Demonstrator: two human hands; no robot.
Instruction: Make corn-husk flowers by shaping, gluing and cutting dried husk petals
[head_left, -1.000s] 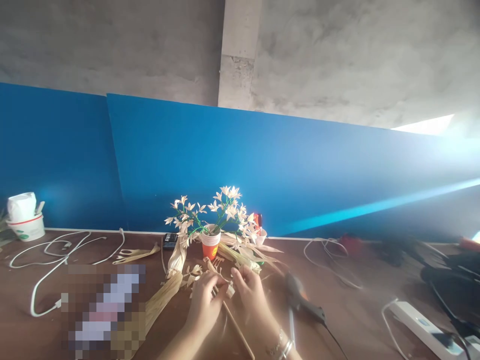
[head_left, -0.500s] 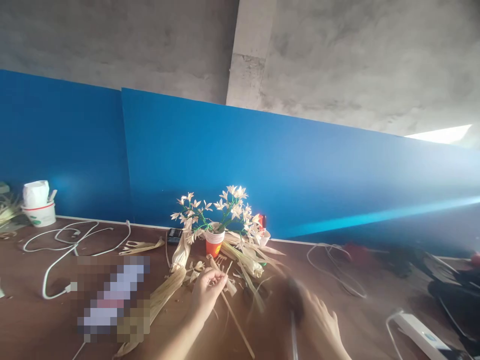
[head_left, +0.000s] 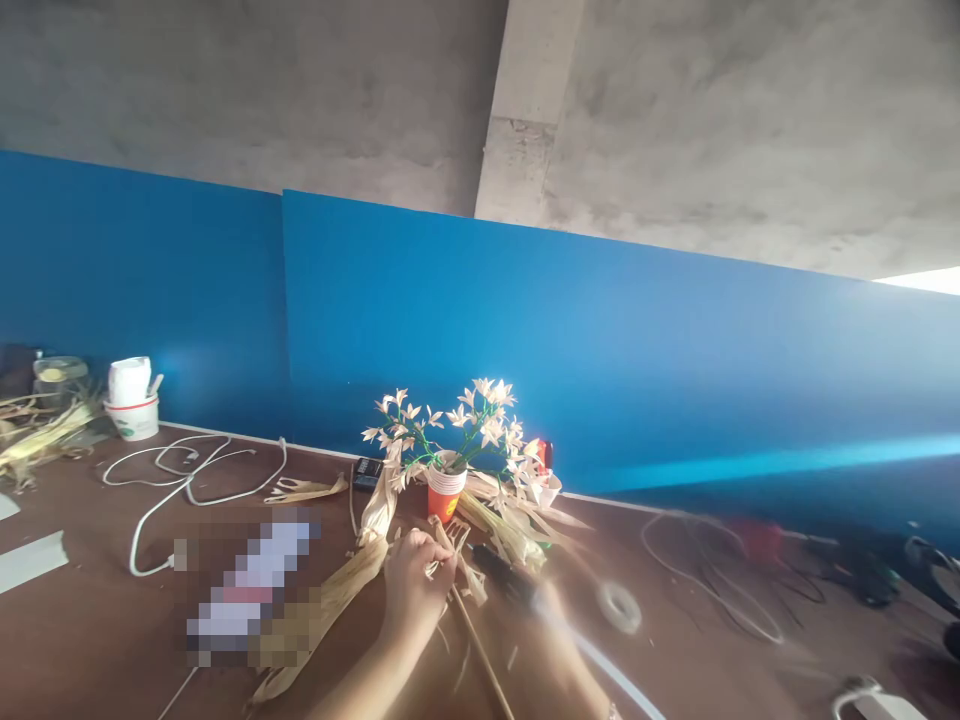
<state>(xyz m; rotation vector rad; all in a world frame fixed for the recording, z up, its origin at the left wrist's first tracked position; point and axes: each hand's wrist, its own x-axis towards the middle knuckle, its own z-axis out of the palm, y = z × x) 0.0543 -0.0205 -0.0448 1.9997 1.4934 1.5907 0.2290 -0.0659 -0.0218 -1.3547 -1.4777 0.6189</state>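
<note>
My left hand (head_left: pixel 421 570) is closed in a pinch on a small pale piece of corn husk (head_left: pixel 431 568), partly hidden by the fingers. Just to its right, my blurred right hand (head_left: pixel 551 605) grips what looks like a black glue gun (head_left: pixel 499 572). Its tip points toward the left hand, and a long whitish glue stick (head_left: pixel 619 672) trails from its back. Cut husk scraps (head_left: pixel 472 580) lie beyond the left hand. Behind them stands an orange-and-white paper cup stack (head_left: pixel 444 495) holding pale husk flowers (head_left: pixel 491 430) on green stems. A thin tan strip (head_left: pixel 480 650) runs toward me.
Dried corn husks (head_left: pixel 330 605) lie left of my hand, with more husk (head_left: pixel 502 525) right of the cups. A white cable (head_left: pixel 154 510) curls at left near a white tub (head_left: pixel 133 418). A pale ring-shaped roll (head_left: pixel 619 607) sits at right. A blue partition (head_left: pixel 525 310) borders the table.
My right hand has swung left with the glue gun, bringing its tip close to the left hand. The view has turned slightly left; the left hand keeps its pinch.
</note>
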